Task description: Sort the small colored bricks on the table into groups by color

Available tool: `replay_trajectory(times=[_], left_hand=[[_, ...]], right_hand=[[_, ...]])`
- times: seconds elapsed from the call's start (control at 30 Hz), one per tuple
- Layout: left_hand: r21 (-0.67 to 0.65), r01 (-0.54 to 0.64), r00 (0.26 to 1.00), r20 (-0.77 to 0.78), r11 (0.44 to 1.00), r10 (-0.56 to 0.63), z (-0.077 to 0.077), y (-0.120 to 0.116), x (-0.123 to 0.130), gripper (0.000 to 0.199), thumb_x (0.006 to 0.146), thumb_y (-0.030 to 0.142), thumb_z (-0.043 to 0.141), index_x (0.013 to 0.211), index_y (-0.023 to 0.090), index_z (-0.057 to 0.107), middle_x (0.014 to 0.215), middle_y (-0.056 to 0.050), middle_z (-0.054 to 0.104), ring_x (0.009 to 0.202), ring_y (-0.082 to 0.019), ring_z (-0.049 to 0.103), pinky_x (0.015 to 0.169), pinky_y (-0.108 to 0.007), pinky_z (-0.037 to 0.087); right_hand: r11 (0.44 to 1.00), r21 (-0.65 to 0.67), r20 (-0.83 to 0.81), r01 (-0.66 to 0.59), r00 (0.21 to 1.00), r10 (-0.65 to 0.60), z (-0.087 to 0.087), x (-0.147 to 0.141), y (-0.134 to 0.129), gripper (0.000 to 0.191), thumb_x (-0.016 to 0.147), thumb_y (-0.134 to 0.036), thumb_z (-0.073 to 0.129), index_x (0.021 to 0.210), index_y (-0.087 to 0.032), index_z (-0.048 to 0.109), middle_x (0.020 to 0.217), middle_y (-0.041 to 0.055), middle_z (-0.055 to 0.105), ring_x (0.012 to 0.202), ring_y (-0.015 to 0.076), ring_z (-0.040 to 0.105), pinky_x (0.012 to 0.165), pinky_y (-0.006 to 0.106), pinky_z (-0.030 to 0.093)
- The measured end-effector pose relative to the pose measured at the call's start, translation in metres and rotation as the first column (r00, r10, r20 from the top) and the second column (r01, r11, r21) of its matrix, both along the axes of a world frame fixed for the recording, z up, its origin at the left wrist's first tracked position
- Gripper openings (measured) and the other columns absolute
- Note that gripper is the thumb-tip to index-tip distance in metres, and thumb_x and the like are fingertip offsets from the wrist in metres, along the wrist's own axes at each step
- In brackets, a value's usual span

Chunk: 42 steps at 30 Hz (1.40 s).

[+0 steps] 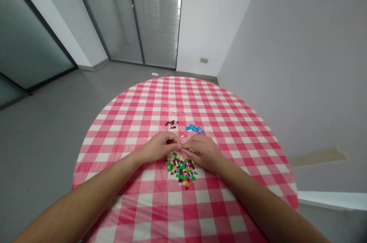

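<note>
While the loose pile of small, angular, mostly green and brown pieces (181, 167) lies just below the fingertips, the left hand (159, 147) and right hand (204, 153) curl inward, thumbs and fingers meeting above it, though whether they pinch a piece cannot be told. Beyond them sit a pale piece (182, 136), brown pieces (172, 123) and blue pieces (195, 128), all well inside the curved edge of the round desk (114, 197), whose creased, shiny pink-and-white checked cloth (149, 103) spreads widely to either side.
</note>
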<state>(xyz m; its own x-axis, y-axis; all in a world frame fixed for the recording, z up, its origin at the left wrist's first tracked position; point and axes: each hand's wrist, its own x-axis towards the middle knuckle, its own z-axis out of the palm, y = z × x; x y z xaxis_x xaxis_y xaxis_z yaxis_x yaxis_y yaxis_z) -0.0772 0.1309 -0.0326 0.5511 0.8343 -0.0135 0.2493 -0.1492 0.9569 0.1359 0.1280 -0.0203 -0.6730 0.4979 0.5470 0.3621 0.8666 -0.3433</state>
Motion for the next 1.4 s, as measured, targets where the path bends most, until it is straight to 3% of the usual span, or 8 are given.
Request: replay_trajectory(times=[0.4, 0.77, 0.93, 1.1, 1.23, 1.4], left_hand=[[-0.014, -0.062, 0.998, 0.018, 0.998, 0.063, 0.006, -0.002, 0.002, 0.016, 0.084, 0.026, 0.062, 0.079, 0.015, 0.072, 0.076, -0.003, 0.071, 0.067, -0.012, 0.059, 0.063, -0.023, 0.045], [-0.061, 0.014, 0.997, 0.073, 0.998, -0.009, 0.009, 0.000, 0.000, 0.020, 0.084, 0.028, 0.063, 0.096, 0.016, 0.073, 0.087, -0.005, 0.073, 0.071, -0.013, 0.063, 0.064, -0.023, 0.048], [0.014, -0.096, 0.995, -0.031, 0.995, 0.097, 0.008, 0.001, -0.004, 0.022, 0.083, 0.029, 0.063, 0.098, 0.015, 0.073, 0.086, -0.006, 0.072, 0.066, -0.014, 0.062, 0.060, -0.025, 0.048], [0.171, -0.192, 0.965, -0.149, 0.966, 0.218, 0.009, 0.005, -0.012, 0.020, 0.082, 0.027, 0.062, 0.094, 0.016, 0.073, 0.092, -0.007, 0.073, 0.082, -0.019, 0.065, 0.073, -0.029, 0.050], [0.235, -0.195, 0.948, -0.203, 0.952, 0.244, 0.008, 0.007, -0.016, 0.017, 0.082, 0.024, 0.060, 0.092, 0.018, 0.073, 0.092, -0.006, 0.073, 0.083, -0.019, 0.065, 0.075, -0.030, 0.050], [0.258, -0.164, 0.948, -0.224, 0.952, 0.224, 0.007, 0.007, -0.017, 0.016, 0.082, 0.022, 0.059, 0.090, 0.019, 0.073, 0.091, -0.005, 0.073, 0.084, -0.019, 0.065, 0.076, -0.029, 0.049]], right_hand=[[0.999, 0.027, 0.003, 0.025, 1.000, -0.026, -0.004, 0.000, 0.002, 0.016, 0.093, -0.021, 0.051, 0.087, -0.018, 0.066, 0.074, 0.0050, 0.067, 0.070, 0.0146, 0.059, 0.063, 0.026, 0.046], [0.994, 0.017, -0.026, 0.112, 0.993, -0.112, -0.002, -0.002, 0.001, 0.014, 0.089, -0.019, 0.052, 0.082, -0.020, 0.064, 0.072, 0.0042, 0.066, 0.070, 0.0162, 0.060, 0.066, 0.029, 0.048], [0.983, -0.054, -0.014, 0.178, 0.984, -0.179, -0.004, 0.001, 0.006, 0.013, 0.087, -0.022, 0.055, 0.079, -0.021, 0.064, 0.074, 0.0036, 0.068, 0.072, 0.0163, 0.061, 0.069, 0.029, 0.047], [0.919, -0.190, 0.172, 0.346, 0.933, -0.316, -0.008, 0.005, 0.015, 0.011, 0.084, -0.019, 0.059, 0.076, -0.019, 0.067, 0.070, 0.0025, 0.065, 0.067, 0.0152, 0.057, 0.063, 0.026, 0.041], [0.883, -0.244, 0.304, 0.402, 0.896, -0.324, -0.009, 0.005, 0.020, 0.014, 0.084, -0.018, 0.059, 0.073, -0.018, 0.068, 0.068, 0.0019, 0.064, 0.066, 0.0146, 0.056, 0.062, 0.025, 0.037], [0.889, -0.270, 0.306, 0.370, 0.908, -0.285, -0.010, 0.005, 0.020, 0.015, 0.086, -0.019, 0.057, 0.079, -0.018, 0.070, 0.077, 0.0036, 0.069, 0.072, 0.0158, 0.059, 0.066, 0.026, 0.038]])
